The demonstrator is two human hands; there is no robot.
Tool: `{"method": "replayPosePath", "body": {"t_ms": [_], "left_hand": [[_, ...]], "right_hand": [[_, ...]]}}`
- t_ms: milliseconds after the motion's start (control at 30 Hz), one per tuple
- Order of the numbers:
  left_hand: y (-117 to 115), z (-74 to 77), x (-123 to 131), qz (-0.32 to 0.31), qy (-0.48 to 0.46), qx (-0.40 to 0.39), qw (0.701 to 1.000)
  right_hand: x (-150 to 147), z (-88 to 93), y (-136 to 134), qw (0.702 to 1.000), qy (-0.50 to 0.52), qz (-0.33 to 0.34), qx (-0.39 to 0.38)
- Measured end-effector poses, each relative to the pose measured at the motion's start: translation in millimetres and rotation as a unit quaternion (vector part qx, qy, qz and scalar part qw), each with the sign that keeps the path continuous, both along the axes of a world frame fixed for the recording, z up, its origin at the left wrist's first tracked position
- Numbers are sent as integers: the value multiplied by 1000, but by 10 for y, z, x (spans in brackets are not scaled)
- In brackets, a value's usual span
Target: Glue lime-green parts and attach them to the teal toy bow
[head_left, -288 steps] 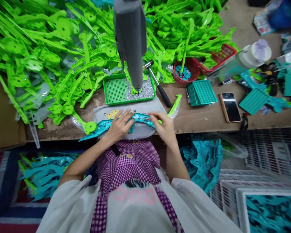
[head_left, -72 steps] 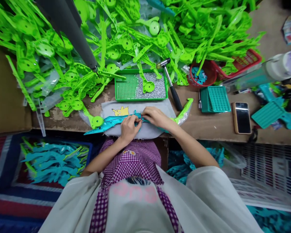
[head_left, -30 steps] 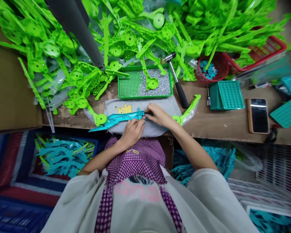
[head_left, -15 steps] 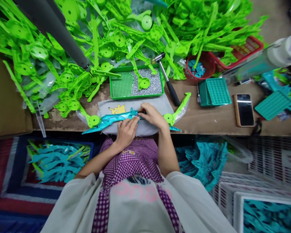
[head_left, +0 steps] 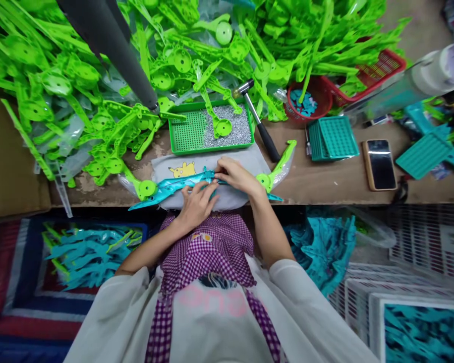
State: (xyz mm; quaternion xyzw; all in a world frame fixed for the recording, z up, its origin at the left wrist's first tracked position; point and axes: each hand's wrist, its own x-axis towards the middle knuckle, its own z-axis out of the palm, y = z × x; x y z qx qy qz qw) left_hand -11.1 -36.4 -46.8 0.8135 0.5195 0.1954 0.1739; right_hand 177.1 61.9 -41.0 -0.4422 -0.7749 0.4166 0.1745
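A long turquoise plastic toy bow point(head_left: 170, 189) lies across a grey cloth point(head_left: 245, 157) with a yellow cartoon figure, near the table's front edge. Bright green arms with round hubs sit at its two ends: the left arm point(head_left: 147, 188) and the right arm point(head_left: 264, 181). A thin dark wire runs along its left half. My left hand point(head_left: 197, 202) rests on the bow's near side, fingers bent over it at the middle. From the right, my right hand point(head_left: 236, 176) pinches at the bow's centre; what lies between its fingertips is hidden.
Beyond the cloth stands a green tray point(head_left: 187, 133) of small metal screws, with a hammer point(head_left: 263, 128) beside it. A dark power driver point(head_left: 132, 70) hangs at upper left. Green parts point(head_left: 87, 75) heap behind. Farther right are a red basket point(head_left: 325, 101), teal trays point(head_left: 336, 138) and a phone point(head_left: 380, 164).
The fingers of my left hand have spread slightly and drawn back from the right fingertips. My right hand stays at the bow's centre. The view has shifted a little.
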Motion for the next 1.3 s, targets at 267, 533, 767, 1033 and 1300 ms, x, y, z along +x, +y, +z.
{"method": "replayPosePath", "body": {"t_ms": [267,533,767,1033,1300], "left_hand": [[768,16,-23,-25,-31,-40,998],[878,13,-6,-114,24,-28,993],[941,139,2,-172,60,-86,980],[960,200,59,-197,98,-115,969],[947,226,59,-198,97,-106,970]], "right_hand": [[38,-8,32,1000,3,19,20],[634,347,-395,954,76,-268,111],[463,60,-720,963,-17,-227,146],[391,-21,-653,952,-116,-230,163],[263,103,-552,923,-304,-139,190]]}}
